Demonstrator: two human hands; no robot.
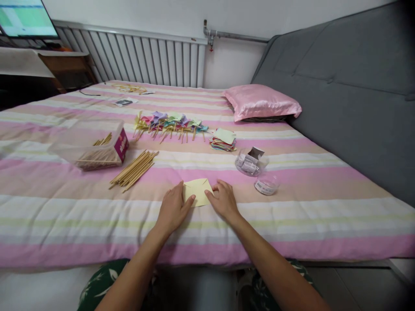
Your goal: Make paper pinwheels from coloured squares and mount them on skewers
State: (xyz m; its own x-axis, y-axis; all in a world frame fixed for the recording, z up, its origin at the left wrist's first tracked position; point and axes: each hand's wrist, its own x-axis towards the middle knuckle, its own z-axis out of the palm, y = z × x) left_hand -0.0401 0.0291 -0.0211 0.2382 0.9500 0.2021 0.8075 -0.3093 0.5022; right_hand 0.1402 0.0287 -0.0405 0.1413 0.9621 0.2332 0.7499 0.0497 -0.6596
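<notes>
A pale yellow square of paper (198,191) with slits cut in from its corners lies low over the striped bedspread. My left hand (175,205) grips its left side, thumb on top and fingers at the edge or beneath. On the opposite side my right hand (223,199) pinches the right edge, thumb on the paper and fingers curled behind. Beyond the hands is a stack of coloured paper squares (223,139), a pale one on top. Several paper pinwheels on sticks (171,123) lie in a row farther back. A bundle of thin wooden sticks (134,170) rests to the left.
A clear plastic tub (87,142) with more sticks stands at the left. Right of my hands are a round clear container (249,162) with small packets and a clear lid (266,185). A pink pillow (261,103) lies by the grey headboard (340,82).
</notes>
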